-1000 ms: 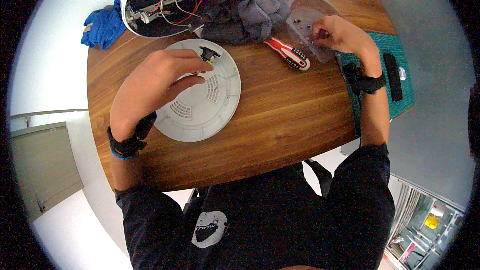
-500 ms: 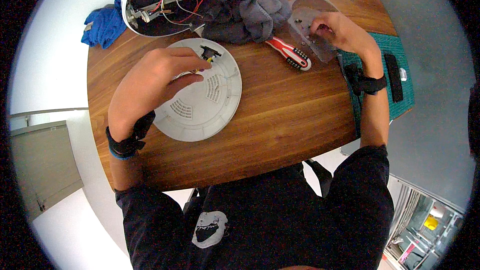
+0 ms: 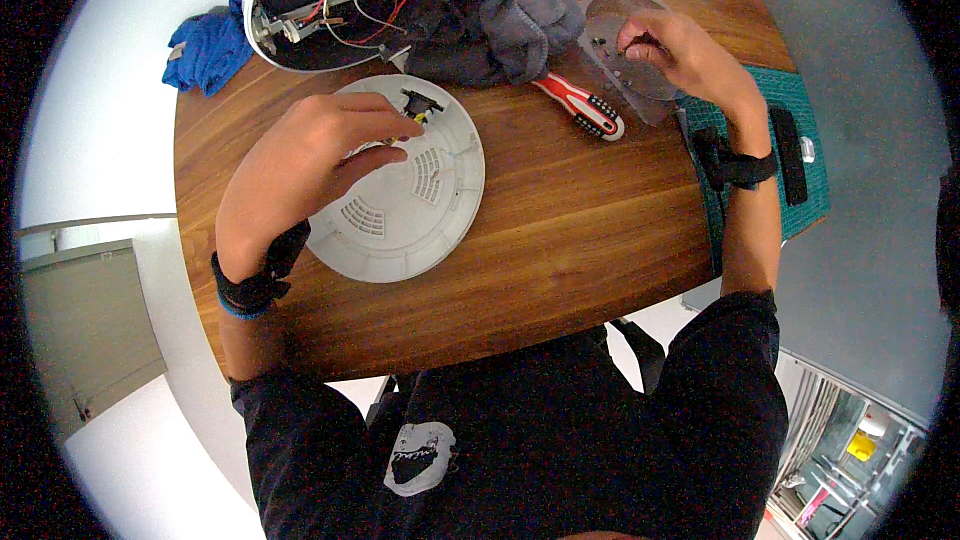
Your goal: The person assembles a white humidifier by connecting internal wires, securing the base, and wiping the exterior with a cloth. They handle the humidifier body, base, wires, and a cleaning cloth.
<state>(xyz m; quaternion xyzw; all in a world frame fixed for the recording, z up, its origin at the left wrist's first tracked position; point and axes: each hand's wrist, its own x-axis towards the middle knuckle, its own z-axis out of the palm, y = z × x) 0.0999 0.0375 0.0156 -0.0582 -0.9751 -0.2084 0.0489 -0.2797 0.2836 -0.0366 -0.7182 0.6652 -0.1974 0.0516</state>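
A round white plastic cover (image 3: 425, 235) with vent slots lies on the table. My left hand (image 3: 310, 155) is over its left half, fingers curled toward the thumb; whatever lies between them is hidden. Just beyond these fingertips, a small black part (image 3: 422, 103) with a bit of yellow sits on the cover. My right hand (image 3: 680, 55) hovers at a clear plastic tray (image 3: 650, 110), fingertips closed together, and anything in the pinch is too small to make out. Small dark screw-like pieces (image 3: 602, 43) lie in the tray. A red and white screwdriver handle (image 3: 580, 108) rests left of it.
A round appliance housing (image 3: 345, 5) with exposed red and white wires stands at the back left. Beside it are a grey cloth (image 3: 495, 25) and a blue cloth (image 3: 208, 50). On the right, a green cutting mat (image 3: 815, 185) carries a black strip (image 3: 787, 155).
My right hand has lifted slightly and shifted a little up and left over the tray, baring more of the small pieces. The left hand stays put over the cover.
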